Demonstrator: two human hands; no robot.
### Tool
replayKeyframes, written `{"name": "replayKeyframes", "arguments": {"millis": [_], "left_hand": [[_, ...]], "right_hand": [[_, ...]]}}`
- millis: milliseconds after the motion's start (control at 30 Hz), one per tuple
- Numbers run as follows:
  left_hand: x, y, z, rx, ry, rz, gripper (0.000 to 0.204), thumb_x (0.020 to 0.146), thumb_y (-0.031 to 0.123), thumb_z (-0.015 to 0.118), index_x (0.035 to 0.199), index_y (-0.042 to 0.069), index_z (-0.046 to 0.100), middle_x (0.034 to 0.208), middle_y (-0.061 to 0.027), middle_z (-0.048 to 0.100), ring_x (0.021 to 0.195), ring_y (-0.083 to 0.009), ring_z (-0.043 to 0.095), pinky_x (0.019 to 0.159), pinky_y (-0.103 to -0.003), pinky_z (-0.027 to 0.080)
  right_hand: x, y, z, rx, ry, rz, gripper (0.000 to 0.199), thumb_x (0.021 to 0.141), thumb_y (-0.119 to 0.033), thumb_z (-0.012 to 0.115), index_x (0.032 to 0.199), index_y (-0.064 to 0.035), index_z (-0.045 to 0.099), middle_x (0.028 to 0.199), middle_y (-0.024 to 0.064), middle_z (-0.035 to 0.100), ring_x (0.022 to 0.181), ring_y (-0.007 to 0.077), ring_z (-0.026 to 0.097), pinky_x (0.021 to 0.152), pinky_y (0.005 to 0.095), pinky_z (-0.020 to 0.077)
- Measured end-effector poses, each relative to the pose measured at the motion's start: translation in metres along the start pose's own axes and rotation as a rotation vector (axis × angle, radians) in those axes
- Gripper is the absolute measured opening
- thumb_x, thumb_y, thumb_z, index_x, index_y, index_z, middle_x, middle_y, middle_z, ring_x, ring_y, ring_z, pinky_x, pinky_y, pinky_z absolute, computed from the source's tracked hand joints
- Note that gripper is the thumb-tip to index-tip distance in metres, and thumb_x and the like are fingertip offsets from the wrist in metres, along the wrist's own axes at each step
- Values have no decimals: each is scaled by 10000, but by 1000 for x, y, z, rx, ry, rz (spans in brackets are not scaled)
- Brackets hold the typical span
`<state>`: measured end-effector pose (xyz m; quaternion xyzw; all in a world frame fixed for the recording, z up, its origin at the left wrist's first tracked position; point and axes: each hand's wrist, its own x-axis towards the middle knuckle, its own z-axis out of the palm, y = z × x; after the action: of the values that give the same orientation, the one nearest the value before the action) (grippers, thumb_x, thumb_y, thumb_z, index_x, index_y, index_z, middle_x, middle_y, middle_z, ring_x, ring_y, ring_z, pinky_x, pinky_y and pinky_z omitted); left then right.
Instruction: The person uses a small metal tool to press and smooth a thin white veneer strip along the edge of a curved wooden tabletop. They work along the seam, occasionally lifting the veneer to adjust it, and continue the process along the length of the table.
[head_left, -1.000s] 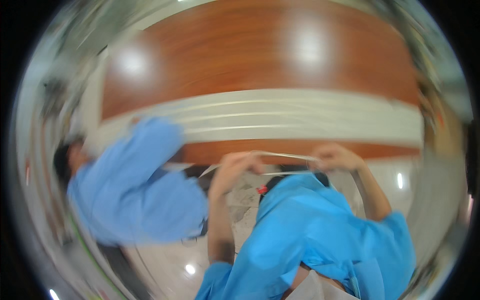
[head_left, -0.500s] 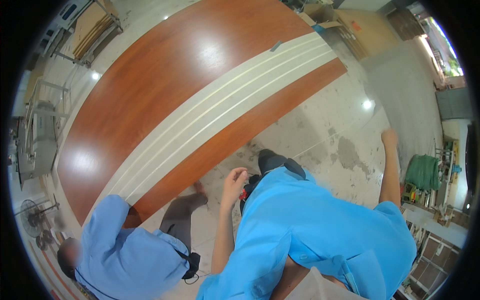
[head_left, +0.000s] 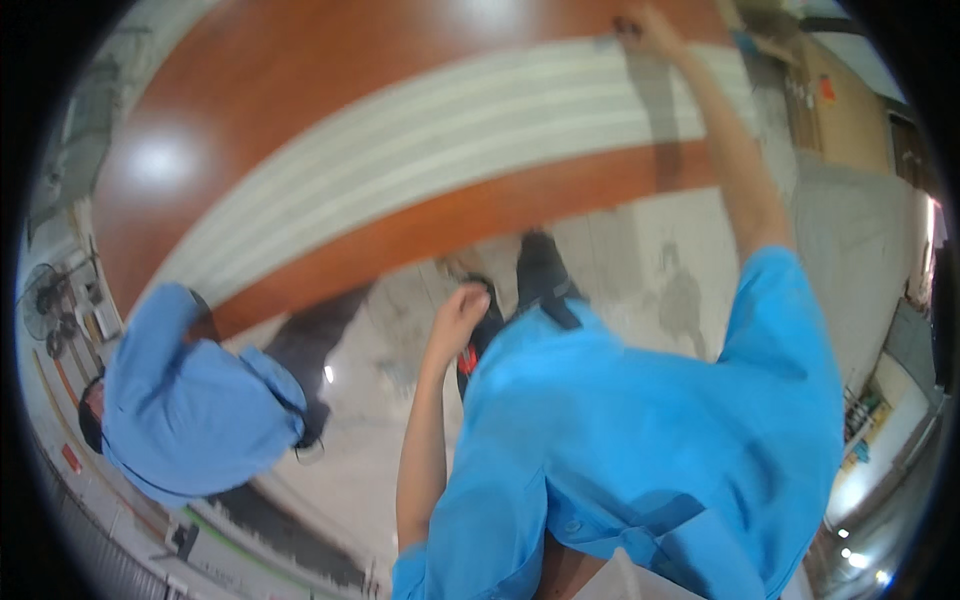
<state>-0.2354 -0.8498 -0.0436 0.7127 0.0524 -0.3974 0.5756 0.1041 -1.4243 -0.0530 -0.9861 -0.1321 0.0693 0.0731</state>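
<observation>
My right hand [head_left: 648, 34] reaches over the far right of a large reddish-brown wood-look panel [head_left: 400, 60]. Motion smears its fingers. A dark patch sits at the fingertips; whether it is a thing or shadow I cannot tell. Just left of them is a small grey piece [head_left: 606, 43] on the panel, at the edge of a pale striped band [head_left: 430, 130]. Close to my waist, away from the panel, my left hand [head_left: 462, 312] hangs with its fingers curled in and nothing visible in them.
At left, a co-worker in a blue shirt [head_left: 200, 420] leans at the panel's near left end. Brown boards [head_left: 850, 110] stand beyond its right end. A fan [head_left: 40, 288] is at the far left. Stained pale floor [head_left: 640, 270] shows between me and the panel.
My right arm has swung from out at my right side up and inward over the panel. My left hand stays curled near my waist. The view has turned, and the panel's right end sits higher.
</observation>
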Motion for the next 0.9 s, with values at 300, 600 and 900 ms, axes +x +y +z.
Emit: {"name": "replayKeyframes", "arguments": {"millis": [300, 600, 900], "left_hand": [[55, -11, 115, 278, -147, -196, 388, 967, 299, 754, 1257, 45, 709, 1135, -148, 768, 1077, -257, 732, 927, -387, 568], [37, -67, 134, 352, -73, -209, 196, 916, 216, 710, 1066, 102, 763, 1040, -132, 779, 958, -327, 749, 828, -458, 578], [-164, -274, 6, -553, 1115, -318, 158, 1005, 144, 715, 1102, 19, 703, 933, -77, 731, 701, -147, 675, 626, -298, 563]], "right_hand": [[-13, -20, -17, 298, -84, 257, 199, 819, -205, 801, 927, -41, 773, 932, 190, 748, 858, 316, 710, 747, 430, 552], [-77, -51, -16, 545, 408, 152, 374, 932, -307, 803, 1208, -60, 753, 1061, 53, 764, 912, 227, 685, 856, 353, 520], [-138, -363, 3, 1143, 51, 56, 175, 1059, -144, 659, 1161, -2, 651, 895, 55, 696, 751, 112, 622, 695, 266, 513]]}}
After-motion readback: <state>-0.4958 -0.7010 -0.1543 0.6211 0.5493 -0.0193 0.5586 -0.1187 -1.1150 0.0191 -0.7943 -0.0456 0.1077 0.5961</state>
